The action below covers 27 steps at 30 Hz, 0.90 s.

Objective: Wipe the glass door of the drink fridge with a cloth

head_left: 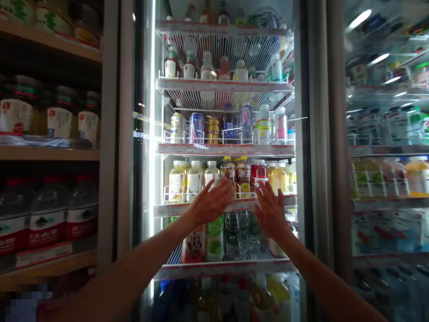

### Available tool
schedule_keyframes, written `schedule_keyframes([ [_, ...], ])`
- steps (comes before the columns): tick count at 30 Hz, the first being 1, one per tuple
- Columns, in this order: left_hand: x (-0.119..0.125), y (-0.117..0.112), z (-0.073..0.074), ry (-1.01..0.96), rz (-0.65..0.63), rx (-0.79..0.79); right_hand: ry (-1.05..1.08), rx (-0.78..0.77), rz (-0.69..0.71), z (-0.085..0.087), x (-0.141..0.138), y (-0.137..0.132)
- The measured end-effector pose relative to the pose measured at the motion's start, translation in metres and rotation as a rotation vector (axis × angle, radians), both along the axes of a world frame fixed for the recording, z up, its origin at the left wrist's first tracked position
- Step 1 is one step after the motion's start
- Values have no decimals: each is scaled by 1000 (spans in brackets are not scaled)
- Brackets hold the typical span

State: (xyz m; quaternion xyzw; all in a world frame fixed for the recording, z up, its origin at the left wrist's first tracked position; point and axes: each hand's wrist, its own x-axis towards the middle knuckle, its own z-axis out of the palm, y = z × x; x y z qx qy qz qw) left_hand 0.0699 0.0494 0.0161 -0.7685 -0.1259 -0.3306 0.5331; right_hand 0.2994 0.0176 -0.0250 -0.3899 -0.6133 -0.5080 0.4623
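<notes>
Juice bottles (187, 181) stand just above the open left hand (211, 202) and right hand (271, 210), labels seemingly unreadable.

Shelves (50, 153) stand left of a drinks cooler (224, 85), bottles (177, 181) inside.

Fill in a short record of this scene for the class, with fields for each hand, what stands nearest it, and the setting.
Setting: glass-door drinks cooler, beside wooden shelves
Left grip: open, fingers spread, holds nothing
Nearest left: pale yellow bottled drinks
Right grip: open, fingers spread, holds nothing
Nearest right: red bottled drink
Below hands: bottled water
Contact: cannot tell whether either hand touches glass or bottles
</notes>
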Motion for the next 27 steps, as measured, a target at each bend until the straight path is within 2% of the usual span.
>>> schedule_keyframes([
  [2, 11, 0, 3, -157, 19, -9, 48, 10, -8, -4, 8, -1],
  [3, 17, -1, 2, -132, 7, -2, 59, 14, -11, -6, 13, -2],
  [7, 42, -1, 1, 271, -71, 19, 63, 8, -49, -15, 37, -9],
  [8, 49, -1, 5, 258, -65, 4, 73, 11, -62, -17, 44, -12],
  [12, 83, -1, 20, -135, -26, -71, 135, 34, -106, -24, 70, -20],
  [14, 101, -2, 14, -100, -66, -69, 137, 24, -130, -29, 80, -24],
  [17, 122, -5, 1, 166, -145, -40, 139, -5, -161, -38, 90, -26],
  [18, 128, -6, 1, 197, -155, -42, 148, -8, -165, -40, 93, -26],
  [22, 151, -6, 9, -16, -134, -93, 190, -22, -169, -44, 100, -26],
  [24, 159, -6, -2, -11, -151, -95, 201, -33, -158, -46, 101, -26],
  [27, 158, -5, -41, 215, -210, -74, 217, -31, -119, -49, 100, -27],
])
